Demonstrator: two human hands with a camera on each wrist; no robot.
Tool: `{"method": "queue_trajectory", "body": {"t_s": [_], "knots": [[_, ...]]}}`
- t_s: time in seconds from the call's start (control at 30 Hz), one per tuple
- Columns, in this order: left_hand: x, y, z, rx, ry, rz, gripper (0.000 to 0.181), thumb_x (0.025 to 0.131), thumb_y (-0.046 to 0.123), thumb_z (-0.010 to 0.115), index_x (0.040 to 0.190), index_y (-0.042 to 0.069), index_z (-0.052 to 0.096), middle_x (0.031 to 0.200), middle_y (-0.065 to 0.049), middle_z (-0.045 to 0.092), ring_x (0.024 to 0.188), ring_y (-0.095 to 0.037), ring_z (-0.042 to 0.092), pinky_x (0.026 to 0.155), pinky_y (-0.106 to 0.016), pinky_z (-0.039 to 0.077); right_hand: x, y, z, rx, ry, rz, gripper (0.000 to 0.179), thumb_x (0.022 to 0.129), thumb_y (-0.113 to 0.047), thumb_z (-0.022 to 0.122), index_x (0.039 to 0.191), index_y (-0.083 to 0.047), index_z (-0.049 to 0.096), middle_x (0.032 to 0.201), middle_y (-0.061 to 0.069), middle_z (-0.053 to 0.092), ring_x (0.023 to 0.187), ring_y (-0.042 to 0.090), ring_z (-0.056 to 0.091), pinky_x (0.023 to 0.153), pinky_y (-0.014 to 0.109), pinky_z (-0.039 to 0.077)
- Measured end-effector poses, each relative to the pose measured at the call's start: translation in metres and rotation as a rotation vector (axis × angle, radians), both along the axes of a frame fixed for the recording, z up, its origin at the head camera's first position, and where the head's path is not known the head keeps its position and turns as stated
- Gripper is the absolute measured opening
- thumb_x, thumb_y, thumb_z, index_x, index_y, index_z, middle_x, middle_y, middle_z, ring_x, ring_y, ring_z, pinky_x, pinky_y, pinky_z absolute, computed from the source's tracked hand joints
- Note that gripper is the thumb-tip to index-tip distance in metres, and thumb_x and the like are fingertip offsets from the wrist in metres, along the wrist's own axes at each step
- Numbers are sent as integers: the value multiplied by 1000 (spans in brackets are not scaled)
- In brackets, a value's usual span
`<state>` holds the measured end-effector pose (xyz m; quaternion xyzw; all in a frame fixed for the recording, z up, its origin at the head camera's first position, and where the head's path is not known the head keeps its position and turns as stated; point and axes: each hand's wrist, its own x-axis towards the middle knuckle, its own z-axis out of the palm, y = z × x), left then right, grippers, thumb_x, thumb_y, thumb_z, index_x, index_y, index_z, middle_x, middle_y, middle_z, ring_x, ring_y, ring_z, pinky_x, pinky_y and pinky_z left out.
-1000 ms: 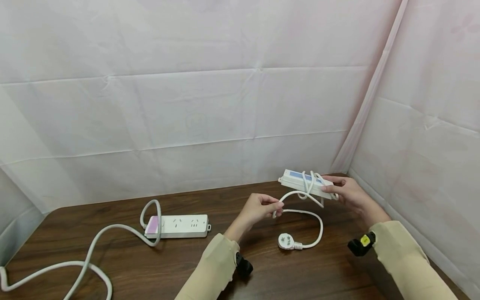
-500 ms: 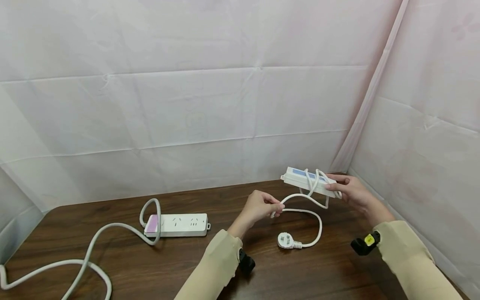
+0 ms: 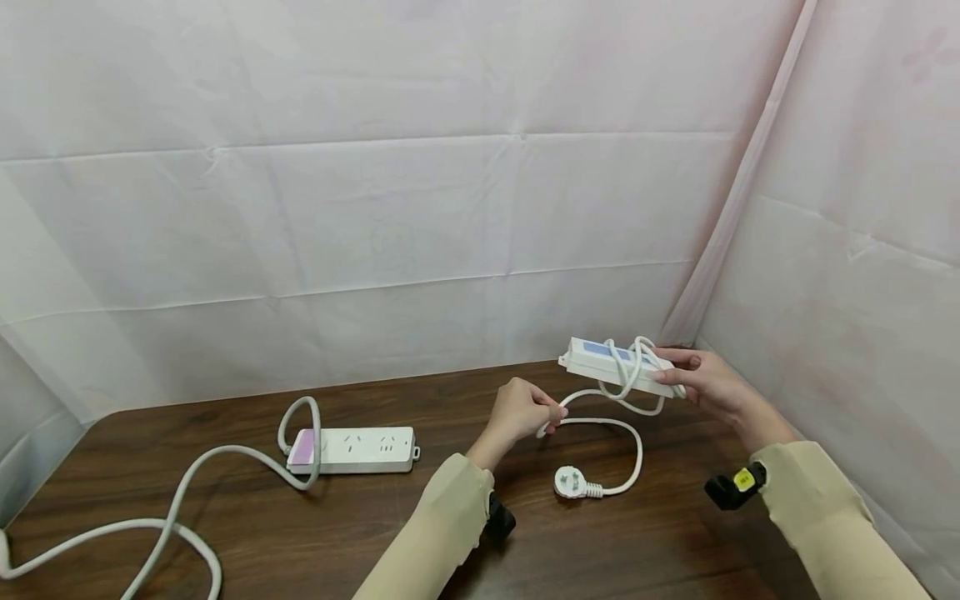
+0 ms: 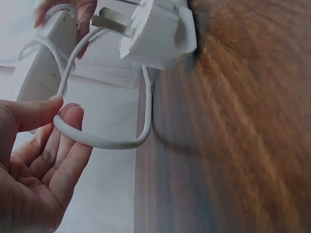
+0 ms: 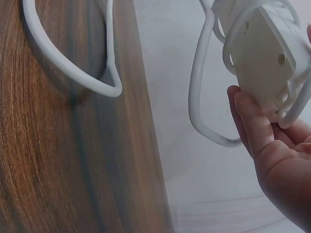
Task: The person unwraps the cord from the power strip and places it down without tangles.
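My right hand (image 3: 705, 379) grips the right end of a white power strip (image 3: 600, 367) with a blue panel on top, held tilted near the back edge of the table. White cord loops (image 3: 630, 362) wrap loosely round the strip's body. Between thumb and fingers, my left hand (image 3: 521, 412) pinches the power cord (image 4: 97, 141) left of the strip. From there the cord curves over the table to a three-pin plug (image 3: 572, 482), pins facing up. In the right wrist view, fingers (image 5: 255, 121) support the strip's underside (image 5: 262, 63).
A second white power strip (image 3: 367, 450) with a purple end lies on the dark wooden table (image 3: 315, 550) at left. Its thick grey-white cord (image 3: 180, 492) snakes toward the front left. White cloth (image 3: 375, 250) hangs behind the table and along its right side.
My right hand has shifted slightly right with the power strip, and the loops round it have moved toward its right end. My left hand keeps pinching the cord in nearly the same place.
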<state>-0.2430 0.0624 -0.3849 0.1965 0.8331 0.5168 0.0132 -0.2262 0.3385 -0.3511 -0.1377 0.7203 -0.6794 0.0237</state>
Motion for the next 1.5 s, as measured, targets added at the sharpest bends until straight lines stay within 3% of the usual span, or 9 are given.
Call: {"method": "queue_trajectory", "body": {"t_s": [0.17,0.27,0.5,0.87,0.97,1.13,1.27,1.33,1.5], "knots": [[-4,4,1,-22,91,101,13,76,14,72,65,6,73,51,-1,63,43,-4,55,45,-16,43,3,-1,3,93,35,26,38,80,4,61,96,-29,67,94,-7,64,72,2,56,57,15,46],[-6,5,0,0,87,160,14,76,15,72,64,7,73,50,-1,63,42,-5,56,43,-16,41,5,-3,4,121,53,66,40,79,5,61,99,-29,67,94,-5,64,79,4,57,62,17,49],[-12,4,-3,236,-41,244,12,77,10,70,70,1,72,56,-6,65,49,-17,64,39,-18,44,8,-5,5,156,23,128,40,79,4,61,102,-29,65,95,-1,63,80,7,59,63,20,51],[-15,4,0,545,-48,262,12,79,5,68,79,-7,70,66,-16,67,53,-17,64,46,-24,51,6,-3,-5,224,5,207,41,79,2,61,106,-29,61,94,0,65,78,8,60,64,23,52],[-15,2,3,596,-43,257,13,81,5,67,82,-8,69,68,-17,67,52,-15,63,48,-24,51,5,-1,-8,240,-9,223,40,80,2,60,114,-19,58,95,2,65,79,10,61,64,25,53],[-16,-4,10,635,-34,257,16,82,8,67,85,-8,68,71,-17,67,52,-8,61,51,-22,52,4,2,-10,250,-12,234,51,80,2,60,127,12,42,95,4,64,80,12,62,66,26,53],[-14,-8,15,677,-36,224,18,82,9,67,86,-9,68,71,-16,67,53,-6,60,53,-22,52,3,3,-12,268,-10,207,57,80,1,60,127,21,35,97,3,64,82,11,61,67,27,53],[-13,-10,17,693,-34,200,18,82,8,67,87,-10,67,72,-16,67,53,-6,59,54,-23,52,3,4,-13,267,-14,192,55,80,1,61,127,16,39,97,2,63,83,11,61,68,27,53],[-11,-16,21,708,-27,151,20,84,8,65,90,-12,66,74,-18,67,55,-6,60,53,-20,51,3,6,-14,234,-36,151,39,79,2,61,111,-19,60,97,2,62,82,11,60,67,27,53]]}}
